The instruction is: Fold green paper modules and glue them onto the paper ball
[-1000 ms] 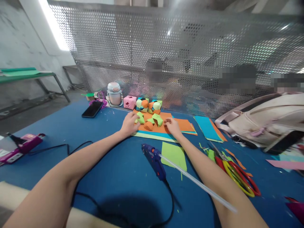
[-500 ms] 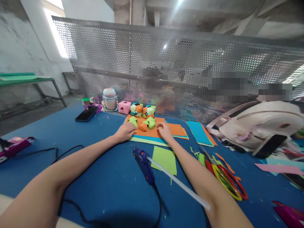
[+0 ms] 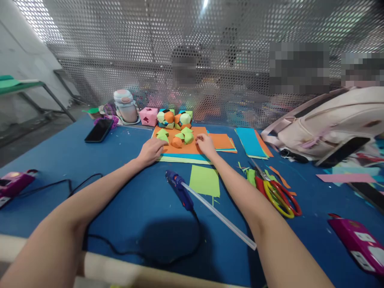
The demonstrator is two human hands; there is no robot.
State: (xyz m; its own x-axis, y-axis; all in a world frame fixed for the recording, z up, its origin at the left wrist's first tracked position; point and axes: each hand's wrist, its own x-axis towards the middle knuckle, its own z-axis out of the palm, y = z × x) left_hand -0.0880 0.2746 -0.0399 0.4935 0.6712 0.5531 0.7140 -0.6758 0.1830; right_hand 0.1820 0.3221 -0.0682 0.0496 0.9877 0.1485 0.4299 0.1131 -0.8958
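My left hand (image 3: 151, 151) lies at the left edge of a stack of coloured paper (image 3: 192, 151) with an orange sheet on top. Its fingers reach onto the sheet, close to a green folded paper piece (image 3: 163, 135). On the stack's right side rests my right hand (image 3: 206, 145), fingers loosely bent and apart, with nothing visible in them. Between the hands sit an orange folded piece (image 3: 177, 141) and a green folded piece (image 3: 188, 137). Nearer to me lie a blue glue gun (image 3: 181, 194) with a long clear glue stick (image 3: 220, 216) and a green paper square (image 3: 205, 181).
Behind the stack stand folded paper cubes (image 3: 166, 119), a pink cube (image 3: 149, 116) and a bottle (image 3: 126, 107) before a perforated metal screen (image 3: 144, 64). Scissors (image 3: 277, 194), blue paper strips (image 3: 249, 142) and a backpack (image 3: 327, 124) are rightward; a phone (image 3: 99, 131) lies left. Cables cross the table.
The view has tilted downward, so the table sits higher in the picture. Both hands stay by the paper stack with only slight finger movement.
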